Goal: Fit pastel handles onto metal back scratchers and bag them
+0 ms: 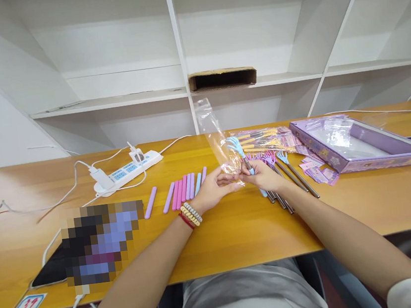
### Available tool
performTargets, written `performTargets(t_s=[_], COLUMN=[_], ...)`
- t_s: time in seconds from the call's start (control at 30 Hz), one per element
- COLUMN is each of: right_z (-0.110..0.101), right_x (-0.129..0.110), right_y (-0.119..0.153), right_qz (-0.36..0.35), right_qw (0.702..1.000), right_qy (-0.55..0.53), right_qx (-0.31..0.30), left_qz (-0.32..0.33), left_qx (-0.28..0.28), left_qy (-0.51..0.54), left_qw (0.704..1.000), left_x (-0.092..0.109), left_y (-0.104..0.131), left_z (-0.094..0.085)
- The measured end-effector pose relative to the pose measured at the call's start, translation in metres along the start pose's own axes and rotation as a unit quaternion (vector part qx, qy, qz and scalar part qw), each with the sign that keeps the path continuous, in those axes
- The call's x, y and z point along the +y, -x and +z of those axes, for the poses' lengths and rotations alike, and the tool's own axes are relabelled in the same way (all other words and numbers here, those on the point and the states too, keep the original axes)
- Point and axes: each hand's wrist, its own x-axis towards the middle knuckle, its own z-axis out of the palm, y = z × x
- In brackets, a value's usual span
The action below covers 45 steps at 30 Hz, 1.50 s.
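My left hand [215,188] pinches the lower, open-looking end of a clear plastic bag [210,126], which stands up and leans toward the shelf. Close beside it, my right hand [264,175] grips a back scratcher [235,144] with a light blue claw and a metal shaft. Its claw points up and lies close to the bag; whether it is inside, I cannot tell. Right of and beneath my right hand lie several more scratchers [298,175] with metal rods and pink, purple or blue claws. Left of my left hand, several coloured handle sleeves [178,195] lie in a row.
Bagged yellow scratchers [263,139] lie behind my hands. Small printed cards [318,169] sit beside a purple box [345,166] at right. A power strip [127,172] with cables and a partly blurred dark device [50,265] occupy the left. White shelving [116,101] holds a cardboard box [221,72].
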Motion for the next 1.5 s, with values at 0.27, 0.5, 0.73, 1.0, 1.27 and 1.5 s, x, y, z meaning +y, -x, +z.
performTargets(t_s=[0.27,0.5,0.73,1.0,1.27,1.5], right_z=[0.0,-0.004,-0.017,-0.019,-0.019,-0.014], right_x=[0.0,-0.011,-0.021,-0.013,-0.011,-0.01], right_y=[-0.001,0.003,0.009,0.009,0.01,0.009], right_qz=[-0.035,-0.031,0.045,0.072,0.066,0.076], right_qw=[0.995,0.967,0.922,0.919,0.894,0.882], right_qy=[0.09,0.252,0.383,0.373,0.439,0.464], right_qx=[-0.01,0.0,-0.031,-0.105,-0.064,-0.044], left_qz=[0.01,0.007,0.019,0.022,-0.025,-0.037], left_qx=[0.054,0.159,0.201,0.222,0.164,0.122], left_qy=[-0.036,-0.045,-0.027,0.066,0.123,0.202], left_qw=[0.998,0.986,0.979,0.973,0.978,0.971], left_x=[-0.001,-0.003,0.0,-0.004,-0.002,-0.001], left_y=[-0.002,-0.005,-0.003,-0.004,-0.001,0.002], left_z=[-0.002,-0.01,-0.008,-0.009,-0.008,-0.002])
